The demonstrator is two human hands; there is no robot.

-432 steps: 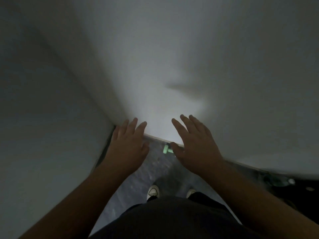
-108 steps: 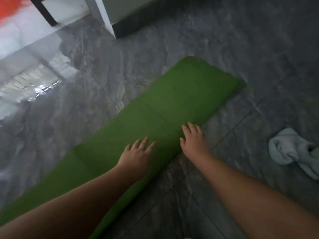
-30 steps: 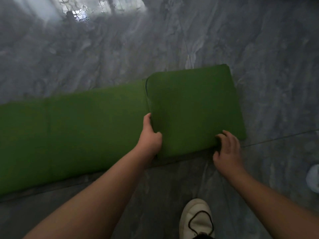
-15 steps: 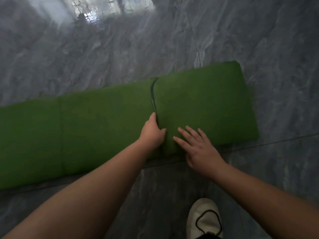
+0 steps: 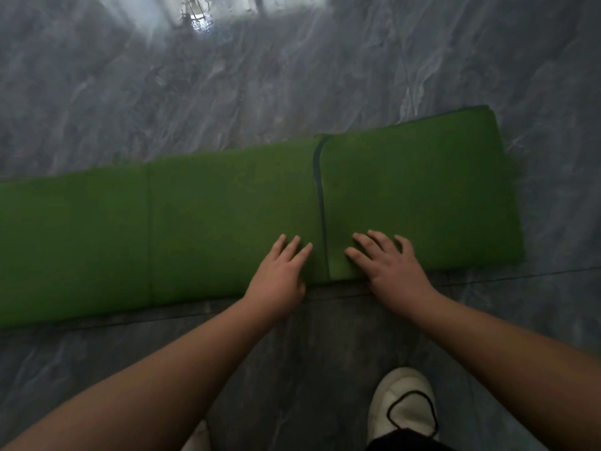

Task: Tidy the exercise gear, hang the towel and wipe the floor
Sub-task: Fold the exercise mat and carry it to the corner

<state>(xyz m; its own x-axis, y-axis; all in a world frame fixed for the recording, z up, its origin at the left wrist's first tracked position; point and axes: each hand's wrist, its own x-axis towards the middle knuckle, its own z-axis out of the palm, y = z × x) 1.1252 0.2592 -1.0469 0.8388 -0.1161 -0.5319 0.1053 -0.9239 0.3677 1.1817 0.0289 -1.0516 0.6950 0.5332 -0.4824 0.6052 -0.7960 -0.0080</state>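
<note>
Green mat (image 5: 227,222) flat across grey marble floor (image 5: 227,86), right end folded over onto itself; left hand (image 5: 279,271) flat on single layer beside fold edge, right hand (image 5: 390,265) flat on folded part, white shoe (image 5: 403,402) below.

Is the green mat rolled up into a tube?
No, the green mat lies flat on the floor, one end folded over, both hands resting on it.
</note>
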